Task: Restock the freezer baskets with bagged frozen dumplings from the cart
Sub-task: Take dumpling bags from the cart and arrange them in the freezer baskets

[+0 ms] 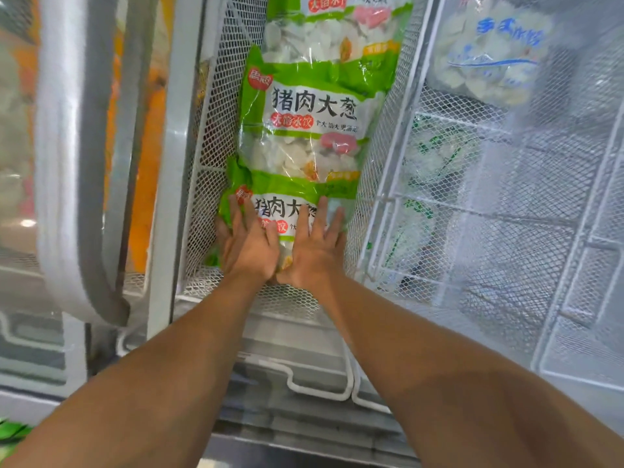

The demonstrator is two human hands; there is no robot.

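Three green-and-clear bags of frozen dumplings lie in a row in a white mesh freezer basket (206,136). The nearest bag (290,189) is under both my hands. My left hand (248,243) lies flat on its left part with fingers straight and spread. My right hand (315,246) presses flat on its right part, fingers straight. Behind it lies the middle bag (304,109), and the far bag (334,25) is cut off by the top edge. The cart is out of view.
Right of this basket stand more white mesh baskets (489,211) behind frosted glass, holding a clear blue-printed dumpling bag (493,49) and green-printed bags (425,170) lower down. An open freezer door with grey gasket (84,163) stands at left. Green packaging (13,430) shows at bottom left.
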